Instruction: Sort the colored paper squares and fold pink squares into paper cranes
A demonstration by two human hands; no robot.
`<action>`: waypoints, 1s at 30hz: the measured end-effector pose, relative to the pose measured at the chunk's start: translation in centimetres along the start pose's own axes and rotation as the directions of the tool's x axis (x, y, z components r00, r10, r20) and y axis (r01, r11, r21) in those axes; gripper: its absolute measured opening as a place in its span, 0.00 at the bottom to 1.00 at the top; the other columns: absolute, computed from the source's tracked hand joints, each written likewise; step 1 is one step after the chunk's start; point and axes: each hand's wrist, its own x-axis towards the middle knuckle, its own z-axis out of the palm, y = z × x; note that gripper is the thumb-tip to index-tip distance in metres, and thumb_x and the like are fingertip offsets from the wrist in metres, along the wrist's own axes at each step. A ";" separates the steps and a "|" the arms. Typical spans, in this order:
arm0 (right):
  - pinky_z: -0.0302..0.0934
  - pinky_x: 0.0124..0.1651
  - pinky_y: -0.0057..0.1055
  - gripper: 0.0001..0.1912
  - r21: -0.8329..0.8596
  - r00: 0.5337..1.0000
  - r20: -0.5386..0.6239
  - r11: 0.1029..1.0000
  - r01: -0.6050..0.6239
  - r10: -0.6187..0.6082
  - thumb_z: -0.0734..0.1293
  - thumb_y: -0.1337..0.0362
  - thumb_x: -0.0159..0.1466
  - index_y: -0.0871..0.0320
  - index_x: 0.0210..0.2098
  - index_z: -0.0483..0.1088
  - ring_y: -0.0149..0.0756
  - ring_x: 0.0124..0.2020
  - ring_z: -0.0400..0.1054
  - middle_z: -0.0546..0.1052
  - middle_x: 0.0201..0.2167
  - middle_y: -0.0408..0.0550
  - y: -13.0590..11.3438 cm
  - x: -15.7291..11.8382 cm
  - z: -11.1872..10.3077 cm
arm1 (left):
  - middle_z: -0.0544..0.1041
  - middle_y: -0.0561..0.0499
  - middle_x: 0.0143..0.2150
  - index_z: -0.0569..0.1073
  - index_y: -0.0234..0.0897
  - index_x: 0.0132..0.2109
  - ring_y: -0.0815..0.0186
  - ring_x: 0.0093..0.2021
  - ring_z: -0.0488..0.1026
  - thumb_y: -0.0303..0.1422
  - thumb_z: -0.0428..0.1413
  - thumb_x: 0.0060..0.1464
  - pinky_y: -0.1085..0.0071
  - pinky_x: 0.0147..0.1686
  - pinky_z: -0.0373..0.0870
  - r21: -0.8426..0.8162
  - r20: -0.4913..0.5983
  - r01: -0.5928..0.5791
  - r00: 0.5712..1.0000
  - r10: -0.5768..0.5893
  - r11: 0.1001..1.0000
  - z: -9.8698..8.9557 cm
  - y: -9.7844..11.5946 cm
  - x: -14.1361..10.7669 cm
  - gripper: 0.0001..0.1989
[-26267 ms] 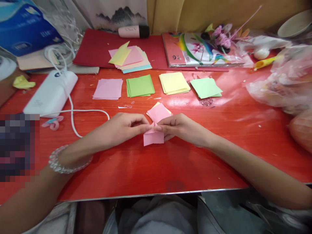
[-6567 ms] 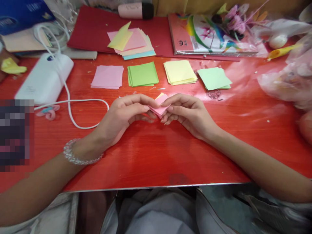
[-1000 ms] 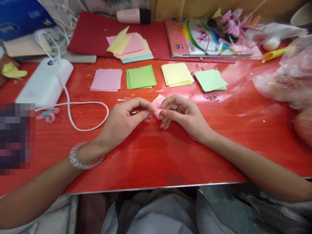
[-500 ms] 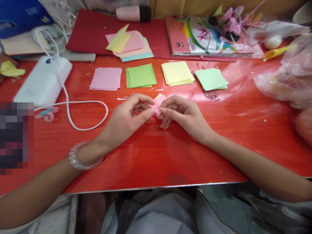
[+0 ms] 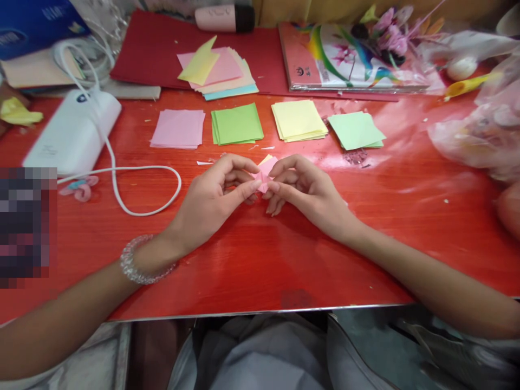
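A small folded pink paper [image 5: 264, 174] is pinched between both hands above the red table [image 5: 244, 271], with a bit of yellow at its top edge. My left hand [image 5: 217, 197] grips its left side between thumb and forefinger and wears a clear bead bracelet at the wrist. On the right side, my right hand [image 5: 311, 189] pinches it the same way, other fingers curled below. Beyond the hands lie square paper stacks: pink [image 5: 177, 129], green [image 5: 237, 124], pale yellow [image 5: 299, 120] and mint [image 5: 356, 130].
A white power bank [image 5: 73, 132] with a looping white cable [image 5: 146, 169] lies left. Behind are loose coloured sheets [image 5: 223, 67] on a dark red folder [image 5: 150, 51], a patterned paper pack [image 5: 309, 65] and a pink bottle [image 5: 217, 19]. Plastic wrapping [image 5: 467, 135] lies right.
The pink paper's folded front shows a little more between the thumbs, and the right thumb has shifted slightly right. The whole view has moved slightly.
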 end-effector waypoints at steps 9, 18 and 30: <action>0.70 0.30 0.24 0.09 -0.031 0.999 0.011 0.998 -0.051 0.051 0.65 0.60 0.63 0.61 0.38 0.69 0.27 0.26 0.73 0.75 0.29 0.43 0.1 0.0 -0.2 | 0.75 0.53 0.35 0.69 0.38 0.42 0.69 0.35 0.74 0.35 0.57 0.54 0.73 0.36 0.71 0.063 -0.008 -0.022 1.000 0.023 0.998 0.2 -0.2 -0.1 0.10; 0.70 0.29 0.24 0.13 -0.062 0.991 0.042 0.990 -0.123 0.126 0.64 0.56 0.63 0.62 0.34 0.70 0.28 0.24 0.73 0.76 0.27 0.44 -0.4 0.1 -0.2 | 0.74 0.53 0.36 0.69 0.38 0.42 0.70 0.35 0.74 0.34 0.56 0.55 0.75 0.36 0.70 0.098 -0.008 -0.051 0.999 0.052 0.994 0.2 -0.1 -0.2 0.08; 0.69 0.27 0.24 0.15 -0.099 0.989 0.058 0.986 -0.134 0.140 0.66 0.54 0.61 0.62 0.33 0.70 0.29 0.24 0.73 0.75 0.25 0.44 -0.6 0.1 -0.1 | 0.75 0.53 0.35 0.69 0.39 0.41 0.69 0.35 0.74 0.34 0.56 0.55 0.73 0.36 0.70 0.127 -0.003 -0.034 0.999 0.035 0.991 0.2 0.1 -0.4 0.07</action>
